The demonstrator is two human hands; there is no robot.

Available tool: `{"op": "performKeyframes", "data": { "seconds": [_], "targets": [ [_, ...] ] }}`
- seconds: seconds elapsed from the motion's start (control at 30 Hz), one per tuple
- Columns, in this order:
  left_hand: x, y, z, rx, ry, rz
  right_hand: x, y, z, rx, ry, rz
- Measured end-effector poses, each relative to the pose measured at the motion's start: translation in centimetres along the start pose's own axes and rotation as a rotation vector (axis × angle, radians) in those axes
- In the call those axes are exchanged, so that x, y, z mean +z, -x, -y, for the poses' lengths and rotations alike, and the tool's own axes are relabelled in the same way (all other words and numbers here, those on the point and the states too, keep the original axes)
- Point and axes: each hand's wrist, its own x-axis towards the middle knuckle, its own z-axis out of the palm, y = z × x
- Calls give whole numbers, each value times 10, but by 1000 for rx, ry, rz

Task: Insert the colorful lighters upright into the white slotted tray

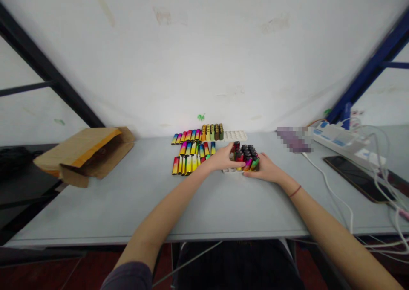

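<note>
Fingers of your left hand (223, 158) and right hand (266, 170) are cupping the lighter tray (230, 171), probably bracing its upright lighters (247, 153) against tipping.

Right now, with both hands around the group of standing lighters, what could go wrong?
1. The upright lighters stand packed close between the left hand and the right hand; an uneven push from either side might tip some over.
2. The loose lighters lie on the table just beside the left wrist; a sideways sweep of that arm could scatter them.
</note>
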Motion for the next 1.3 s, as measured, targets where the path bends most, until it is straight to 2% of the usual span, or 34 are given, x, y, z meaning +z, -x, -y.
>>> {"op": "performKeyframes", "data": {
  "seconds": [0.13, 0.27, 0.53, 0.73, 0.9, 1.1, 1.2, 1.3],
  "targets": [
    [2, 3, 3, -9, 5, -45, 0, 0, 0, -12, -11, -7],
    [9, 6, 5, -65, 12, -34, 0, 0, 0, -4, -12, 0],
    [22, 5, 10, 13, 6, -64, 1, 0, 0, 2, 11, 0],
    [20, 4, 9, -4, 52, -148, 1, 0, -4, 6, 2, 3],
    [17, 5, 5, -62, -1, -167, 2, 0, -4, 4, -3, 2],
    [21, 7, 6, -62, -32, -224, 3, 0, -5, 3, -3, -5],
    [22, 5, -2, -66, 7, -304, 3, 0, -5, 14, 2, -10],
    [7, 1, -16, -98, 56, -463, 3, 0, -5, 25, 11, -17]
  ]
}}
